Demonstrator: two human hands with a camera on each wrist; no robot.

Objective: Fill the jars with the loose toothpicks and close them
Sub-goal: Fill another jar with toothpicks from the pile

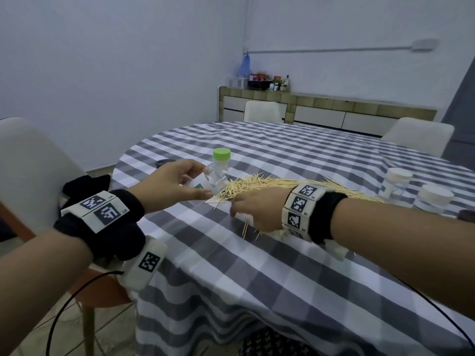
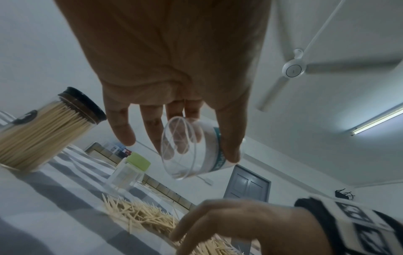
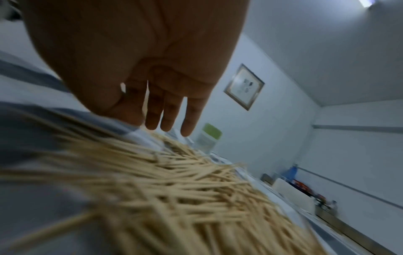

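Note:
My left hand (image 1: 204,181) holds a clear open jar (image 2: 189,151) with a teal label, tilted on its side just above the table; thumb on one side, fingers on the other. A few toothpicks lie inside it. The loose toothpicks (image 1: 267,187) form a long heap on the checked cloth right beside the jar. My right hand (image 1: 235,208) lies low over the near end of the heap, fingers (image 3: 167,120) stretched out and close together, pointing at the jar. A closed, seemingly empty green-lidded jar (image 1: 221,160) stands upright just behind.
A black-lidded jar (image 2: 43,127) packed with toothpicks stands left of my left hand. Two white-lidded jars (image 1: 398,183) stand at the right of the round table (image 1: 257,265). A white chair (image 1: 33,170) is close on my left.

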